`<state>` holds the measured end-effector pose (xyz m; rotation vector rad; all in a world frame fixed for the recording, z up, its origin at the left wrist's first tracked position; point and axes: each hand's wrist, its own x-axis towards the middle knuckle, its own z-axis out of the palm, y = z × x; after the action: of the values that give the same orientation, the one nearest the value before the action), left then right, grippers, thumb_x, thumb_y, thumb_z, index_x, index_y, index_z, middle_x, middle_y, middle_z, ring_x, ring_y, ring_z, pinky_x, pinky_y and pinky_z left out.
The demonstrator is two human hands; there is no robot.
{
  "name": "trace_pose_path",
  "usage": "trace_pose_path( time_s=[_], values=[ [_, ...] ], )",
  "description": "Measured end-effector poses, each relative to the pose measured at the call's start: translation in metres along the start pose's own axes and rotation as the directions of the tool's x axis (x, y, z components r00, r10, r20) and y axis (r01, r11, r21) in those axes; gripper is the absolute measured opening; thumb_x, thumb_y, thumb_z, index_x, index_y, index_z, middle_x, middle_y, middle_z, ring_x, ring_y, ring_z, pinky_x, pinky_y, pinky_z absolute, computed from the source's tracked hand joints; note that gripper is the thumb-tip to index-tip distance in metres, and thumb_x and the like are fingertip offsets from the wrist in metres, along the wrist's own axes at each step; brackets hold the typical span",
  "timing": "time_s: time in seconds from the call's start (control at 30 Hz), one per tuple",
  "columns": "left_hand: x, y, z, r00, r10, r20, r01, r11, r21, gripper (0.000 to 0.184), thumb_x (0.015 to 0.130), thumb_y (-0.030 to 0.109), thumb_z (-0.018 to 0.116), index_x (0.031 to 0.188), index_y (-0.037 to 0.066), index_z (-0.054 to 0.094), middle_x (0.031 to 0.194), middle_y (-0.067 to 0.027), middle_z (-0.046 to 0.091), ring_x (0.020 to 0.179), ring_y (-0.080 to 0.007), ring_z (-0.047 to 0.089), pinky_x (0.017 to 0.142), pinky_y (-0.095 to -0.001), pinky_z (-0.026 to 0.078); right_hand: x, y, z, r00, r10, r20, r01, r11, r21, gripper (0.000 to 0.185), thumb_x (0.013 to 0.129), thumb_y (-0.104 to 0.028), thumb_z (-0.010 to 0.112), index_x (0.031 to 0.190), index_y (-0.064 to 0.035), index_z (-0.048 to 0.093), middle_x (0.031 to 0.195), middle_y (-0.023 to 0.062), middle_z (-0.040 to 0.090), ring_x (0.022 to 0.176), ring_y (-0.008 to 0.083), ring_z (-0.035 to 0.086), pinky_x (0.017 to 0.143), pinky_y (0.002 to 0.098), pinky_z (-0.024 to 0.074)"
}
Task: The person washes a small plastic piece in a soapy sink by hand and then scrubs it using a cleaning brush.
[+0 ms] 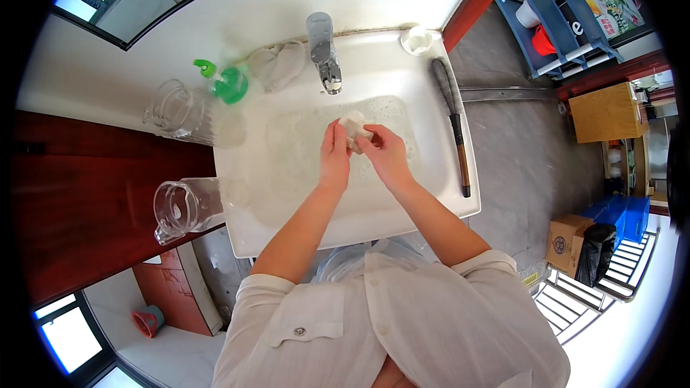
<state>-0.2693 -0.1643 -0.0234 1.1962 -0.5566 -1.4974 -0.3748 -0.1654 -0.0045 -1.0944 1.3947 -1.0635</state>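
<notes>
Over the soapy water in the white sink (248, 233), both of my hands are closed on a small off-white object (354, 126); its exact kind is not clear. My left hand (335, 159) grips it from the left side. On the right, the fingers and thumb of my right hand (387, 156) pinch its edge. Straight ahead stands the chrome faucet (323, 50), and no water stream shows below it.
A pale cloth (279, 65) and a green pump bottle (231, 86) are at the back left. Two clear glass pitchers (180, 111) (188, 208) stand along the left. A white cup-like item (416, 41) sits in the back right corner; a long-handled brush (454, 118) lies along the right rim.
</notes>
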Motion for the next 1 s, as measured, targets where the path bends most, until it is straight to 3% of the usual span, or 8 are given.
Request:
trace_pose_path(
  time_s=[0.13,0.2,0.33,0.4,0.57,0.63,0.83,1.0],
  values=[
    [-0.002,0.007,0.003,0.999,-0.034,0.018,0.034,0.999,-0.034,0.036,0.096,0.03,0.036,0.121,0.005,0.043,0.111,-0.0071,0.052,0.097,-0.0155,0.052,0.081,-0.0293,0.045,-0.005,0.0,-0.013,0.935,-0.339,0.103,0.348,0.82,-0.455,0.024,0.073,-0.008,0.064,0.096,-0.0039,0.06,0.074,0.0076,0.056,0.069,0.023,0.057,0.062,0.0322,0.047],
    [-0.004,0.004,0.01,0.993,-0.113,-0.035,0.113,0.993,0.023,0.036,0.095,0.028,0.037,0.12,0.003,0.045,0.108,-0.0059,0.052,0.094,-0.0138,0.051,0.078,-0.0283,0.045,0.005,0.008,-0.019,0.752,-0.563,0.343,0.578,0.313,-0.753,0.024,0.071,-0.007,0.064,0.095,-0.0055,0.062,0.074,0.0065,0.053,0.071,0.0234,0.056,0.061,0.0331,0.0465],
    [-0.002,0.006,0.01,0.988,-0.148,-0.055,0.15,0.988,0.034,0.037,0.093,0.029,0.041,0.118,0.002,0.047,0.107,-0.0056,0.052,0.094,-0.0137,0.051,0.077,-0.0289,0.045,0.018,0.018,-0.023,0.825,-0.518,0.225,0.471,0.41,-0.781,0.021,0.071,-0.007,0.065,0.093,-0.0049,0.063,0.075,0.0064,0.055,0.069,0.0211,0.056,0.06,0.0306,0.0451],
    [0.009,0.015,-0.004,0.99,0.0,0.142,-0.075,0.848,0.525,0.036,0.09,0.029,0.045,0.113,0.002,0.05,0.107,-0.0065,0.052,0.094,-0.0145,0.052,0.076,-0.0309,0.047,0.016,0.015,-0.024,1.0,-0.007,-0.008,0.004,0.948,-0.319,0.019,0.071,-0.008,0.065,0.09,-0.0055,0.064,0.075,0.0065,0.058,0.066,0.0176,0.055,0.059,0.0281,0.0439],
    [0.013,0.016,0.0,0.991,-0.094,0.094,0.079,0.985,0.157,0.038,0.089,0.035,0.043,0.11,0.004,0.049,0.102,-0.0077,0.056,0.094,-0.018,0.054,0.075,-0.0362,0.046,0.008,-0.006,-0.014,0.989,0.106,0.105,-0.12,0.984,0.128,0.019,0.071,-0.01,0.067,0.088,-0.0045,0.064,0.072,0.0047,0.057,0.065,0.0171,0.054,0.06,0.0287,0.0434],
    [0.006,0.017,0.003,0.983,-0.158,0.094,0.165,0.984,-0.07,0.039,0.089,0.037,0.041,0.11,0.005,0.048,0.101,-0.008,0.056,0.098,-0.0201,0.053,0.076,-0.039,0.044,0.009,-0.007,-0.011,0.899,-0.433,0.066,0.402,0.754,-0.52,0.017,0.066,-0.011,0.069,0.08,-0.0053,0.062,0.074,0.0036,0.053,0.068,0.0191,0.053,0.064,0.0319,0.042],
    [0.01,0.017,-0.019,0.814,-0.542,0.206,0.526,0.84,0.133,0.04,0.089,0.038,0.037,0.108,0.004,0.046,0.093,-0.0126,0.057,0.074,-0.0286,0.06,0.056,-0.0383,0.049,0.019,0.008,-0.033,0.432,-0.644,0.631,0.841,0.034,-0.54,0.021,0.059,-0.012,0.068,0.077,-0.011,0.056,0.083,0.0017,0.05,0.077,0.0191,0.05,0.071,0.0316,0.0388],
    [0.01,0.023,-0.027,0.752,-0.597,0.278,0.589,0.799,0.122,0.037,0.088,0.037,0.039,0.104,0.005,0.048,0.092,-0.0132,0.057,0.064,-0.0308,0.059,0.05,-0.0373,0.047,0.01,-0.011,-0.039,0.423,-0.69,0.587,0.877,0.15,-0.456,0.018,0.063,-0.011,0.064,0.079,-0.011,0.056,0.087,0.002,0.05,0.08,0.019,0.05,0.072,0.031,0.0391]
  ],
)
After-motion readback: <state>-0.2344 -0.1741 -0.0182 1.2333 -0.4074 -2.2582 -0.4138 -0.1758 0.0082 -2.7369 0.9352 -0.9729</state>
